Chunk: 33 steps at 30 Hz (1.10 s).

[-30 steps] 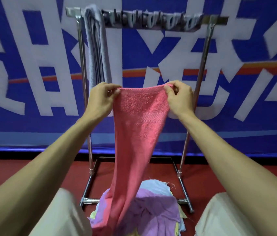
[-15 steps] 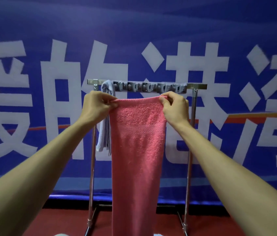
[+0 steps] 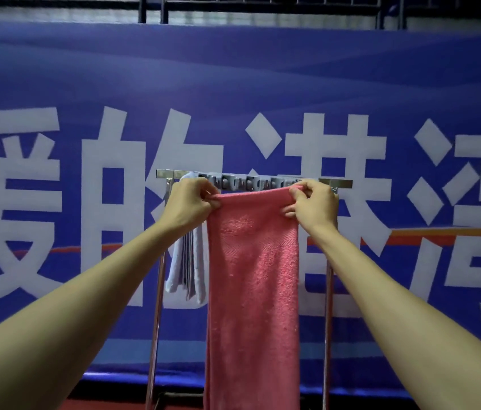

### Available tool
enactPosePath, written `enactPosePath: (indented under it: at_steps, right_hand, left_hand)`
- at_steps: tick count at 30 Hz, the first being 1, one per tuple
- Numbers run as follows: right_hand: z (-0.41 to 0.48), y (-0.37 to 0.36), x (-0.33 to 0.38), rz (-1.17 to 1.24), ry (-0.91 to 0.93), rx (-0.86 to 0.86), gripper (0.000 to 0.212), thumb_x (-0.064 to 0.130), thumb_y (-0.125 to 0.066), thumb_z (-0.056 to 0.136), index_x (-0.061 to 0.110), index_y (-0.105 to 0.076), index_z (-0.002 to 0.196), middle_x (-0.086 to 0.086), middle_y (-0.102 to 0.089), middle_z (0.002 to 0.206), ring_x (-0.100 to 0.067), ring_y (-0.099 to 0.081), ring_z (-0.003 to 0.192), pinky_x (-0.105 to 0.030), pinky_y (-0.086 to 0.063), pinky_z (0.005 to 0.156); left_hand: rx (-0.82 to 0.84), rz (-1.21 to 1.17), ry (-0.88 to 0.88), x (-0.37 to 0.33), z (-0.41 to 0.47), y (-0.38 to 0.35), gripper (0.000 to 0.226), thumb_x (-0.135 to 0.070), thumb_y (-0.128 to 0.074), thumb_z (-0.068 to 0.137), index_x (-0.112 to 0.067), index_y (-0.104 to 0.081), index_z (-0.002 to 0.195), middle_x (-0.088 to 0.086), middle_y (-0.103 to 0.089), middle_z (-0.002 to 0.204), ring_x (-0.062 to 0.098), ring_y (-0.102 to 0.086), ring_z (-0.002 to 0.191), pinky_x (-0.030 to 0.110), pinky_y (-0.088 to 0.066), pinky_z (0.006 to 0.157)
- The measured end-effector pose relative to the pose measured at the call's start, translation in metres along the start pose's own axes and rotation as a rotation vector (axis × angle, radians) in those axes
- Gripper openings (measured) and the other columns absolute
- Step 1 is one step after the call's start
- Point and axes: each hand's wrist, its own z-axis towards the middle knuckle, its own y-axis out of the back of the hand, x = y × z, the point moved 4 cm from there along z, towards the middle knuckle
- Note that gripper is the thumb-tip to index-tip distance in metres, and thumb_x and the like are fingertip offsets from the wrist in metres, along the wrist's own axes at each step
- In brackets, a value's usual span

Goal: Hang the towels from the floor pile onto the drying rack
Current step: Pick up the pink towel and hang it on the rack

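Observation:
A long pink towel [image 3: 252,276] hangs straight down in front of the metal drying rack [image 3: 340,183]. My left hand [image 3: 189,204] pinches its top left corner and my right hand [image 3: 315,204] pinches its top right corner, holding the top edge stretched just below the rack's top bar. A row of grey clips [image 3: 251,183] runs along that bar behind the towel's edge. A pale lavender towel [image 3: 186,267] hangs over the bar's left end, partly hidden by my left hand. The floor pile is out of view.
A large blue banner [image 3: 262,84] with white characters fills the wall behind the rack. The rack's two upright poles [image 3: 327,335] stand either side of the pink towel. A strip of red floor [image 3: 115,405] shows at the bottom.
Both hands have lifted the pink towel from low over the floor pile up to the rack's top bar. The view has tilted up, so the pile has left the frame.

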Motion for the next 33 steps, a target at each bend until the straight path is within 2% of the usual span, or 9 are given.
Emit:
enactPosePath:
  at_steps: [4, 8, 11, 13, 16, 19, 23, 28, 33]
  right_hand:
    - [-0.002, 0.007, -0.005, 0.065, -0.01, 0.118, 0.01, 0.006, -0.074, 0.082, 0.01, -0.068, 0.089, -0.001, -0.07, 0.075, -0.011, -0.071, 0.061, -0.026, -0.06, 0.061]
    - [-0.003, 0.009, -0.008, -0.056, -0.017, 0.105, 0.009, 0.013, -0.075, 0.083, 0.01, -0.071, 0.09, -0.002, -0.07, 0.068, -0.013, -0.068, 0.049, -0.022, -0.057, 0.057]
    - [-0.004, 0.009, -0.001, -0.195, 0.046, 0.081, 0.002, 0.018, -0.07, 0.087, 0.016, -0.071, 0.088, -0.002, -0.069, 0.067, -0.014, -0.065, 0.046, -0.028, -0.059, 0.064]
    - [-0.002, 0.012, 0.007, -0.225, 0.085, 0.091, 0.005, 0.017, -0.066, 0.091, 0.017, -0.071, 0.089, 0.001, -0.065, 0.065, -0.008, -0.06, 0.042, -0.02, -0.056, 0.054]
    - [0.003, 0.021, 0.02, -0.159, 0.166, 0.085, 0.011, 0.014, -0.061, 0.094, 0.01, -0.071, 0.096, 0.007, -0.06, 0.064, 0.002, -0.055, 0.041, -0.007, -0.045, 0.044]
    - [0.003, 0.03, 0.03, -0.152, 0.23, 0.046, 0.015, 0.013, -0.059, 0.095, 0.006, -0.072, 0.1, 0.007, -0.061, 0.07, 0.005, -0.058, 0.054, -0.007, -0.042, 0.05]
    - [0.005, 0.028, 0.024, -0.214, 0.156, 0.288, 0.016, 0.014, -0.061, 0.093, 0.008, -0.074, 0.088, 0.0, -0.065, 0.075, -0.009, -0.059, 0.07, -0.024, -0.047, 0.064]
    - [0.002, 0.025, 0.012, -0.265, 0.177, 0.311, 0.015, 0.017, -0.062, 0.092, 0.011, -0.075, 0.089, 0.007, -0.063, 0.073, -0.003, -0.057, 0.07, -0.021, -0.045, 0.062]
    - [-0.002, 0.019, -0.005, -0.253, 0.155, 0.327, 0.012, 0.016, -0.063, 0.091, 0.012, -0.074, 0.088, 0.008, -0.065, 0.074, -0.004, -0.06, 0.073, -0.026, -0.05, 0.07]
  left_hand:
    - [0.022, -0.079, 0.061, -0.004, 0.002, 0.003, 0.018, -0.004, -0.077, 0.076, -0.004, -0.076, 0.094, 0.011, -0.072, 0.08, 0.025, -0.07, 0.077, 0.036, -0.059, 0.074]
    - [0.056, -0.124, 0.106, 0.001, -0.001, 0.002, 0.019, -0.004, -0.077, 0.077, -0.005, -0.075, 0.096, 0.012, -0.07, 0.087, 0.026, -0.07, 0.08, 0.039, -0.06, 0.074]
    - [0.032, -0.153, 0.118, -0.001, -0.002, 0.001, 0.02, -0.005, -0.077, 0.077, -0.004, -0.075, 0.097, 0.013, -0.07, 0.088, 0.023, -0.069, 0.075, 0.028, -0.06, 0.068]
    - [0.023, -0.178, 0.132, -0.006, -0.003, 0.005, 0.017, -0.004, -0.075, 0.079, -0.006, -0.075, 0.096, 0.01, -0.07, 0.081, 0.017, -0.067, 0.07, 0.021, -0.058, 0.065]
    - [0.157, -0.429, 0.213, -0.014, -0.005, 0.015, 0.012, 0.002, -0.069, 0.082, -0.008, -0.073, 0.087, 0.01, -0.069, 0.079, 0.01, -0.068, 0.065, 0.021, -0.058, 0.062]
    - [0.359, -0.586, 0.246, -0.022, -0.007, 0.025, 0.013, 0.004, -0.065, 0.084, -0.004, -0.072, 0.09, 0.004, -0.071, 0.078, 0.008, -0.068, 0.068, 0.018, -0.056, 0.063]
    - [0.405, -0.45, 0.22, -0.022, -0.007, 0.028, 0.013, 0.004, -0.066, 0.083, 0.0, -0.072, 0.094, 0.008, -0.07, 0.079, 0.008, -0.068, 0.065, 0.016, -0.054, 0.059]
    - [0.311, -0.282, 0.202, -0.009, -0.006, 0.013, 0.011, 0.004, -0.07, 0.081, -0.001, -0.074, 0.09, 0.018, -0.068, 0.082, 0.007, -0.064, 0.056, 0.016, -0.053, 0.055]
    - [0.307, -0.219, 0.171, -0.002, -0.007, 0.005, 0.016, 0.005, -0.068, 0.083, -0.005, -0.075, 0.092, 0.016, -0.071, 0.084, 0.019, -0.067, 0.069, 0.016, -0.054, 0.058]
